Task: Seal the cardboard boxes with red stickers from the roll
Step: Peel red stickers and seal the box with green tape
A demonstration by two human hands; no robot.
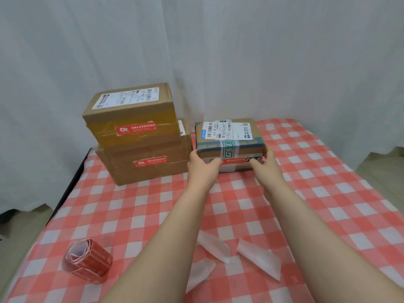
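My left hand (202,165) and right hand (265,164) grip the small box (229,141) between them, thumbs on its red sticker (235,160)

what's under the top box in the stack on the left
The top box sits on a wider cardboard box, which rests on the checked cloth. Each shows a red sticker on its front. The lower box's top is mostly covered, so I can't see it.

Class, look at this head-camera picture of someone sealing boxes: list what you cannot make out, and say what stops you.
- Head view: print on the red stickers is too small to read.
- Ends of the small box and of its sticker are covered by the left hand and right hand.
- The lower box top is hidden by the upper box.
- Sticker count on the roll: coiled, unseen.
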